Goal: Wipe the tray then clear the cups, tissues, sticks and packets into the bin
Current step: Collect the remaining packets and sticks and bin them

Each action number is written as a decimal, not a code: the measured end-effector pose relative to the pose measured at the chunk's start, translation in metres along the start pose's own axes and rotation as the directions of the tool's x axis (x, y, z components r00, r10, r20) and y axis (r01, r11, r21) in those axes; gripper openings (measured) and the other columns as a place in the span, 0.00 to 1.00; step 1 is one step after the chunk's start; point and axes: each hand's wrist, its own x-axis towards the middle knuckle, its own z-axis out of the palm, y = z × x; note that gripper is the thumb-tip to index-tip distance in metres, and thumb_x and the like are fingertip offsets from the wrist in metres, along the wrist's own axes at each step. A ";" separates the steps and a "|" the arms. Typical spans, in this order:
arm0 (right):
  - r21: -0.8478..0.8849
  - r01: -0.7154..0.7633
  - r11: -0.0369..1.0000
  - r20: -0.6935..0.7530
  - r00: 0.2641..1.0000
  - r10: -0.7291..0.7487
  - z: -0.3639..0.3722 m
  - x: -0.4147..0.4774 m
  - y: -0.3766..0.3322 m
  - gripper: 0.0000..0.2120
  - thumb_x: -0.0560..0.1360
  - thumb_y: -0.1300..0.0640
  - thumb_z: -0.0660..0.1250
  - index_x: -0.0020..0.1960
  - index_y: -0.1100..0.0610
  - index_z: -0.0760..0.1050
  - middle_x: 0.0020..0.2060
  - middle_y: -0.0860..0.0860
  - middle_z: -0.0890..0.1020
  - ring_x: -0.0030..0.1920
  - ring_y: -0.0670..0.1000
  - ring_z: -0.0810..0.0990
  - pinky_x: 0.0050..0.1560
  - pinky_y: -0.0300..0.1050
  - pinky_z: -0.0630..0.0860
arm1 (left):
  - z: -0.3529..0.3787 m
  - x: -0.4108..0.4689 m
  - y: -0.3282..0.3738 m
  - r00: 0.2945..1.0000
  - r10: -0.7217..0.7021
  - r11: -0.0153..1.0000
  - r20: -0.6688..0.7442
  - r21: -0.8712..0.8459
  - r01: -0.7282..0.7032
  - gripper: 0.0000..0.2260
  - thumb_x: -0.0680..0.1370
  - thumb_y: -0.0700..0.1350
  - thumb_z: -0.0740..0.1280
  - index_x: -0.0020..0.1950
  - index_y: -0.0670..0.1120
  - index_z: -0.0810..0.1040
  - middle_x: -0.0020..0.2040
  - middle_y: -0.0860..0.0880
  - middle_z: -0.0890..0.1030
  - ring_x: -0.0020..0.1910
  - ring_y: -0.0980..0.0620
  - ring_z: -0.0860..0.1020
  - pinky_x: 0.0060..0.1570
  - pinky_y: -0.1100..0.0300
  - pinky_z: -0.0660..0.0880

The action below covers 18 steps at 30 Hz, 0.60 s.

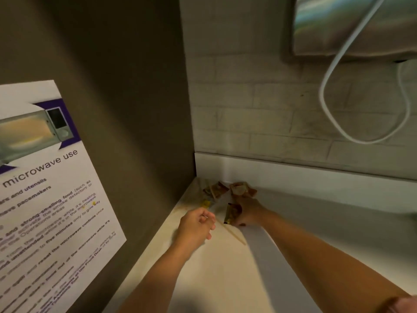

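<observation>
Left hand (196,224), right hand (250,213) bare, forearms bare; pinkish sleeve (404,304) edge on right arm.

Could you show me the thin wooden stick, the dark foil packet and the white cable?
Thin wooden stick (234,234): head view, its bare middle.
Dark foil packet (232,213): head view, its flat face, held by the right hand (250,213).
White looping cable (321,96): head view, loop's left side.

The packets (217,189) in the far left corner of the worktop (225,272) are too blurred to read. A dark packet (232,213) hides the fingers of the right hand (250,213).
</observation>
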 end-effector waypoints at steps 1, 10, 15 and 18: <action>-0.010 0.009 1.000 0.000 1.000 -0.009 -0.003 0.000 0.000 0.38 0.66 0.50 0.75 0.71 0.56 0.63 0.64 0.56 0.73 0.62 0.56 0.73 0.58 0.42 0.72 | 0.001 0.002 -0.002 1.000 -0.008 1.000 0.004 -0.016 0.008 0.08 0.78 0.39 0.63 0.41 0.49 0.76 0.35 0.51 0.78 0.28 0.54 0.73 0.30 0.63 0.69; 0.077 0.109 0.991 -0.043 0.993 -0.106 -0.006 0.002 0.000 0.15 0.76 0.57 0.65 0.61 0.61 0.74 0.59 0.57 0.77 0.57 0.55 0.76 0.46 0.40 0.72 | 0.015 0.022 -0.006 0.999 -0.033 0.997 0.008 -0.064 0.034 0.06 0.76 0.39 0.65 0.42 0.48 0.77 0.35 0.51 0.77 0.35 0.51 0.74 0.34 0.62 0.71; 0.366 0.241 0.899 -0.082 0.971 -0.227 -0.021 -0.005 -0.018 0.11 0.79 0.60 0.61 0.57 0.62 0.77 0.50 0.57 0.79 0.51 0.51 0.76 0.50 0.42 0.69 | 0.017 0.035 0.000 1.000 0.005 0.992 -0.009 -0.124 -0.006 0.11 0.66 0.47 0.75 0.44 0.54 0.77 0.49 0.48 0.81 0.48 0.43 0.81 0.50 0.42 0.78; 0.463 0.286 0.839 -0.116 0.958 -0.263 -0.025 -0.005 -0.027 0.07 0.78 0.60 0.63 0.53 0.61 0.78 0.43 0.52 0.77 0.46 0.48 0.75 0.47 0.39 0.69 | 0.019 0.038 0.006 0.999 0.014 0.993 0.037 -0.120 -0.009 0.05 0.73 0.44 0.72 0.46 0.51 0.78 0.46 0.43 0.82 0.46 0.40 0.81 0.45 0.45 0.79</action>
